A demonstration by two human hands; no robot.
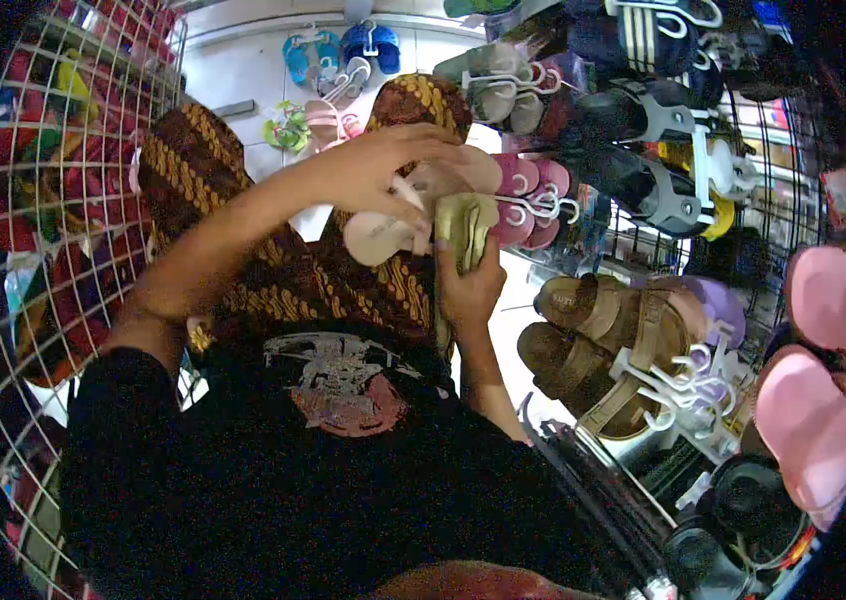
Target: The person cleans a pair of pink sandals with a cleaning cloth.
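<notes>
A pair of beige sandals is held over my lap, soles partly visible, with shiny gold-green straps on the right side. My left hand reaches across from the left and lies over the pair, its thumb bent down near a white plastic piece, likely part of a hanger. From below, my right hand grips the gold-green part between thumb and fingers. The far sandal is partly covered by my left hand.
Pink sandals on a white hanger are just right of my hands. Brown sandals are lower right, by black-and-grey sandals on a wire rack. A white wire grid stands left. Blue slippers lie on the tiled floor ahead.
</notes>
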